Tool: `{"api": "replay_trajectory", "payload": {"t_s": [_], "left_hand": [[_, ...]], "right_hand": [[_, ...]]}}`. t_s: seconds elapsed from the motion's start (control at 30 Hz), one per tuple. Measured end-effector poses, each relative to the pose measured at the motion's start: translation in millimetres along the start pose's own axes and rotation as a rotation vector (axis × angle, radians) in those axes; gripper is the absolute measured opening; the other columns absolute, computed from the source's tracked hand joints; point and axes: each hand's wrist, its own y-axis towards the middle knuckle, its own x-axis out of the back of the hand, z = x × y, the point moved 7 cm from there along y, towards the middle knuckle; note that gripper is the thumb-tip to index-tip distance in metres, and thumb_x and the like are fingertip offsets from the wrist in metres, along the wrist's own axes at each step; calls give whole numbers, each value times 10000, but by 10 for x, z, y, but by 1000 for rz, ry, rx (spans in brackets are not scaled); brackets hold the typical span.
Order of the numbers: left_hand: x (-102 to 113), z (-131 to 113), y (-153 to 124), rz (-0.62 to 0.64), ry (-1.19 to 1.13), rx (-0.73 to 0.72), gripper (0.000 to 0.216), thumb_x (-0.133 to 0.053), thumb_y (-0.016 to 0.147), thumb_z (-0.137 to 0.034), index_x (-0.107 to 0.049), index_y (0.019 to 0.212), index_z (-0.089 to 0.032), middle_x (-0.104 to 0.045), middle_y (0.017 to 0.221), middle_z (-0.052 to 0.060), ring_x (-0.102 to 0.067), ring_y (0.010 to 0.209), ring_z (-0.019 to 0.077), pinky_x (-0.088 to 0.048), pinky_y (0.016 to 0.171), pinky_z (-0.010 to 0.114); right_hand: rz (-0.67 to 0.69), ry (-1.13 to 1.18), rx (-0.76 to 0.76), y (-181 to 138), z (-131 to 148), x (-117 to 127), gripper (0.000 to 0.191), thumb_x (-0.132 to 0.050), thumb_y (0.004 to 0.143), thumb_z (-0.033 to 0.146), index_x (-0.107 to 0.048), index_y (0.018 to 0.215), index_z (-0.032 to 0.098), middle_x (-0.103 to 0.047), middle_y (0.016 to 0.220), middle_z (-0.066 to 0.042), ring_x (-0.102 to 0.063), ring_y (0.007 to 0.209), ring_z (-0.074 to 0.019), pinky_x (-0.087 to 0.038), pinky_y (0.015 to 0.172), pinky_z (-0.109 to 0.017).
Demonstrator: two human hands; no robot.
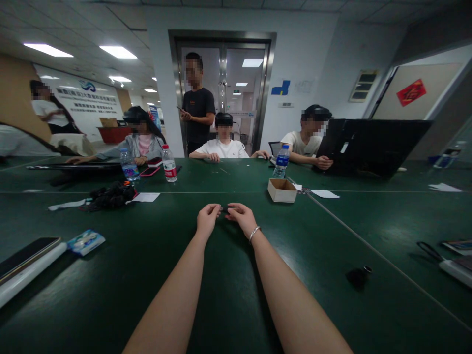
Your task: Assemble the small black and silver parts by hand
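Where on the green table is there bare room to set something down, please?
The table is bare between the left hand and the blue packet, and between the right hand and the dark object at right. Crowding lies beyond the packet, around the black bundle and red-capped bottle.

Both arms [176, 290] stretch forward and converge; the left hand [208, 219] and right hand [241, 218] nearly meet, fingertips [216, 208] pinched.

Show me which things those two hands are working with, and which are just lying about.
In use:
small dark item, too small to identify, held by the left hand and right hand

Seemingly just lying about:
open box
red-capped bottle
blue-and-white packet
black bundle
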Motion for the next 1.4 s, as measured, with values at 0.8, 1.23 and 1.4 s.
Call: {"api": "replay_trajectory", "payload": {"t_s": [0.8, 1.23, 1.4], "left_hand": [[20, -12, -18, 43, -25, -3, 205, -680, 669, -309, -679, 823, -175, -661, 815, 56, -552, 700, 145, -387, 612, 235], [19, 45, 16, 23, 9, 19, 205, -679, 664, -324, -675, 793, -165, -625, 690, 26, -497, 580, 112, -363, 562, 228], [28, 59, 26, 18, 68, 17, 209, -652, 683, -347, -671, 782, -165, -616, 674, 26, -501, 579, 116, -378, 558, 233]], "right_hand": [[9, 7, -17, 5, -8, 3, 338, -723, 627, 245, -642, 944, 161, -679, 752, -29, -673, 629, -141, -566, 650, -281], [4, 12, -11, 4, -8, 9, 340, -733, 610, 255, -646, 926, 164, -667, 759, -27, -669, 619, -139, -569, 664, -293], [10, 10, -10, 9, -18, 7, 339, -730, 614, 252, -643, 930, 164, -666, 762, -25, -670, 619, -137, -569, 661, -286]]}}
